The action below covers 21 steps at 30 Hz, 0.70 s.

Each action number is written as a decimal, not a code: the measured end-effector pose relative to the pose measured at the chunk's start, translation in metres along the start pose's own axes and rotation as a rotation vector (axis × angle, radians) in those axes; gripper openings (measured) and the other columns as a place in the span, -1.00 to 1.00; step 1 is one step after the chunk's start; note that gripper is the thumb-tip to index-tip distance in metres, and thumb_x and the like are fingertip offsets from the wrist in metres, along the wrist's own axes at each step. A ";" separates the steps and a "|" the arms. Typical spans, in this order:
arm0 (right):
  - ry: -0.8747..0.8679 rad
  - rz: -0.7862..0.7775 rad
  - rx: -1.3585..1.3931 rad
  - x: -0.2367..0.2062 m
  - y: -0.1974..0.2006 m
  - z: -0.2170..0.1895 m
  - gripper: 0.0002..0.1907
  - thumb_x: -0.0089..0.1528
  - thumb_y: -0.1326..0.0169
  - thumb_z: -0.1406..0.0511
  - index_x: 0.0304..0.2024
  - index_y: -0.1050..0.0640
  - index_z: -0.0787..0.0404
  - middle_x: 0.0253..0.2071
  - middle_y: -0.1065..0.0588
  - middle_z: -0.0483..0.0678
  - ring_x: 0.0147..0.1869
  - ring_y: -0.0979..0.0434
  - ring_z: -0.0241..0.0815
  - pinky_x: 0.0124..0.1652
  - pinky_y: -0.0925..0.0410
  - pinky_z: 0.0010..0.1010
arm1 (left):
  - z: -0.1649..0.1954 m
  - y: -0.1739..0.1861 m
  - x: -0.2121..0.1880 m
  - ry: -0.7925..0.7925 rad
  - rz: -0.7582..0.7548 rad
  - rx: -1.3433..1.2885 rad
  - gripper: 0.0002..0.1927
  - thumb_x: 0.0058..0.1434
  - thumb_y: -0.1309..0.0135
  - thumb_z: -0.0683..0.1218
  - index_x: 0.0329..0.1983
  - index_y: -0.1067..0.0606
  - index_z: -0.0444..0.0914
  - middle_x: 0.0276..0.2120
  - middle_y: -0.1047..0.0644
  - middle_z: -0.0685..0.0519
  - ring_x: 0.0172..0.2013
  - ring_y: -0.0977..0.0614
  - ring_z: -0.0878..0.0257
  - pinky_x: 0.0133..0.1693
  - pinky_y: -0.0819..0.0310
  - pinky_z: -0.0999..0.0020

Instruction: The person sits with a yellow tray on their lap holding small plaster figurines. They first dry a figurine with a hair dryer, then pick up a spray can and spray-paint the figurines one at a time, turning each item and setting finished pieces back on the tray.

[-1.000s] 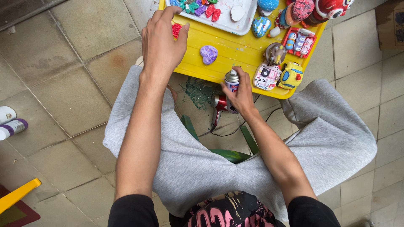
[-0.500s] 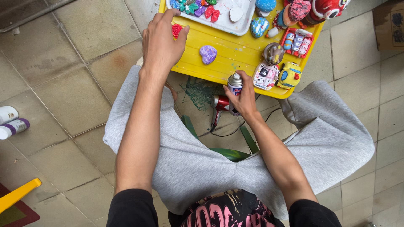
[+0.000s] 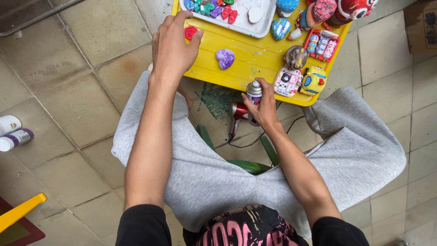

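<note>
Two bare hands work at a yellow desk (image 3: 255, 68) crowded with painted figurines. The right hand (image 3: 261, 107) is wrapped around a small spray can (image 3: 253, 93), held upright just below the desk's near edge, above the person's lap; the can looks light, rigid and smooth-sided, best taken around its body. The left hand (image 3: 173, 48) rests on the desk with fingers loosely curled, thumb and fingertips touching a red rose-shaped piece (image 3: 190, 32), likely hard and chip-prone. A purple heart (image 3: 225, 58) lies nearby.

Silver-topped spray can (image 3: 253, 93) stood upright below yellow table edge; small red rose piece (image 3: 190, 32) lay flat on tabletop.
</note>
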State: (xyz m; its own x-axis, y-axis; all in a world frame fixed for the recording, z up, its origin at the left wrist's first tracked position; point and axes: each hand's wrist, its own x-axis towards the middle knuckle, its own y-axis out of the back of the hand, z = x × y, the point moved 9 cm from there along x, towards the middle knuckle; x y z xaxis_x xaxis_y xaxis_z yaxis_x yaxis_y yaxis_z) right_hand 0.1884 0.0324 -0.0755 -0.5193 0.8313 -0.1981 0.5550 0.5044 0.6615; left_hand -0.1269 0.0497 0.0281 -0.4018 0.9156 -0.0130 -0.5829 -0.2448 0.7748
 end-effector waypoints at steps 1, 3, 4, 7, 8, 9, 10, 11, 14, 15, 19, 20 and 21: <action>0.021 0.013 -0.021 -0.001 0.002 -0.001 -0.28 0.25 -0.32 0.19 0.34 -0.23 -0.01 0.13 -0.38 0.21 0.15 -0.56 0.15 0.11 -0.49 -0.06 | -0.001 0.000 0.000 0.005 -0.009 0.012 -0.57 0.30 -0.27 -0.02 0.17 -0.48 -0.27 -0.05 -0.55 -0.21 -0.02 -0.60 -0.18 0.00 -0.43 -0.06; 0.047 -0.020 -0.018 -0.002 -0.001 -0.002 -0.27 0.26 -0.32 0.17 0.35 -0.20 -0.02 0.13 -0.38 0.21 0.17 -0.55 0.17 0.12 -0.48 -0.03 | -0.002 0.000 0.000 0.011 -0.018 0.034 -0.56 0.30 -0.27 -0.02 0.17 -0.48 -0.27 -0.07 -0.55 -0.21 -0.01 -0.59 -0.17 -0.01 -0.41 -0.08; 0.064 -0.036 -0.014 -0.002 -0.003 -0.004 -0.26 0.26 -0.32 0.16 0.36 -0.19 -0.02 0.13 -0.37 0.21 0.19 -0.55 0.18 0.13 -0.48 -0.01 | -0.002 0.000 0.000 0.011 -0.016 0.024 -0.56 0.30 -0.27 -0.02 0.17 -0.48 -0.26 -0.06 -0.55 -0.21 -0.01 -0.59 -0.18 0.00 -0.42 -0.07; -0.062 0.017 0.055 0.000 0.002 0.010 -0.24 0.29 -0.29 0.15 0.38 -0.13 -0.01 0.16 -0.33 0.25 0.17 -0.55 0.18 0.11 -0.49 0.01 | -0.003 0.001 0.000 0.014 -0.015 0.013 -0.56 0.30 -0.27 -0.02 0.18 -0.48 -0.26 -0.05 -0.54 -0.22 0.00 -0.59 -0.18 0.01 -0.42 -0.06; -0.061 -0.005 0.042 0.001 -0.001 0.011 -0.24 0.28 -0.29 0.14 0.37 -0.14 -0.03 0.16 -0.34 0.25 0.17 -0.54 0.18 0.11 -0.49 0.00 | -0.003 0.000 0.001 0.010 -0.019 0.018 -0.56 0.31 -0.27 -0.02 0.18 -0.48 -0.26 -0.05 -0.54 -0.22 -0.01 -0.59 -0.18 0.01 -0.42 -0.07; -0.061 -0.026 0.029 0.001 -0.004 0.011 -0.24 0.27 -0.30 0.14 0.37 -0.15 -0.04 0.16 -0.34 0.25 0.17 -0.54 0.18 0.11 -0.50 -0.01 | -0.002 -0.001 0.001 0.004 -0.024 0.021 -0.56 0.31 -0.26 -0.02 0.18 -0.47 -0.27 -0.05 -0.54 -0.22 -0.02 -0.60 -0.18 0.00 -0.41 -0.07; -0.060 -0.045 0.014 0.001 -0.006 0.011 -0.24 0.26 -0.30 0.14 0.36 -0.16 -0.05 0.16 -0.35 0.25 0.17 -0.54 0.19 0.10 -0.50 -0.02 | -0.003 -0.003 0.001 0.012 -0.030 0.023 -0.55 0.31 -0.27 -0.01 0.19 -0.47 -0.27 -0.05 -0.54 -0.22 -0.02 -0.60 -0.17 0.01 -0.41 -0.07; -0.067 -0.052 0.015 0.001 -0.007 0.012 -0.24 0.27 -0.30 0.14 0.37 -0.15 -0.04 0.16 -0.34 0.26 0.17 -0.54 0.19 0.10 -0.50 -0.02 | -0.004 -0.003 0.000 0.019 -0.034 0.026 -0.55 0.31 -0.27 -0.01 0.19 -0.47 -0.26 -0.06 -0.55 -0.22 -0.03 -0.61 -0.16 0.01 -0.41 -0.07; -0.069 -0.042 0.015 -0.001 -0.005 0.011 -0.24 0.28 -0.30 0.15 0.38 -0.14 -0.01 0.15 -0.33 0.27 0.17 -0.53 0.19 0.10 -0.48 -0.03 | -0.003 -0.003 0.000 0.016 -0.022 0.015 -0.55 0.31 -0.27 -0.01 0.19 -0.47 -0.27 -0.04 -0.55 -0.22 -0.03 -0.61 -0.16 0.01 -0.43 -0.06; -0.062 -0.013 0.009 -0.002 -0.001 0.011 -0.24 0.27 -0.30 0.16 0.37 -0.15 -0.01 0.13 -0.34 0.25 0.17 -0.54 0.19 0.11 -0.47 -0.02 | -0.003 -0.002 0.000 0.012 -0.016 0.007 -0.55 0.31 -0.26 -0.01 0.19 -0.47 -0.27 -0.03 -0.55 -0.22 -0.02 -0.61 -0.17 0.01 -0.44 -0.06; 0.120 -0.051 -0.010 -0.006 -0.005 -0.009 -0.25 0.27 -0.31 0.20 0.37 -0.17 0.02 0.16 -0.35 0.25 0.19 -0.54 0.21 0.15 -0.46 -0.03 | -0.004 -0.005 0.001 0.021 -0.046 0.026 -0.55 0.31 -0.27 -0.01 0.19 -0.47 -0.26 -0.04 -0.55 -0.23 -0.01 -0.61 -0.17 0.03 -0.44 -0.06; 0.096 -0.031 -0.006 -0.005 -0.003 -0.007 -0.25 0.27 -0.31 0.20 0.37 -0.17 0.02 0.16 -0.36 0.24 0.18 -0.54 0.19 0.14 -0.47 -0.03 | -0.003 -0.004 0.000 0.015 -0.034 0.025 -0.54 0.30 -0.27 -0.01 0.20 -0.47 -0.26 -0.04 -0.55 -0.23 -0.01 -0.61 -0.17 0.03 -0.44 -0.05; 0.069 -0.015 0.000 -0.005 -0.002 -0.006 -0.25 0.26 -0.31 0.20 0.36 -0.18 0.02 0.16 -0.36 0.23 0.18 -0.55 0.18 0.13 -0.47 -0.03 | -0.003 -0.003 0.000 0.012 -0.024 0.025 -0.54 0.30 -0.27 -0.02 0.20 -0.47 -0.26 -0.03 -0.55 -0.23 -0.01 -0.61 -0.16 0.02 -0.45 -0.05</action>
State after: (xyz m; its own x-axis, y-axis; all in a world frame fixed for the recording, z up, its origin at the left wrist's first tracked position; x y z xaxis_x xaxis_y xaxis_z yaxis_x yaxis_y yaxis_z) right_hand 0.1861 0.0259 -0.0719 -0.5713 0.8056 -0.1571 0.5471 0.5165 0.6588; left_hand -0.1273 0.0499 0.0236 -0.3967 0.9171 -0.0390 -0.5743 -0.2148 0.7899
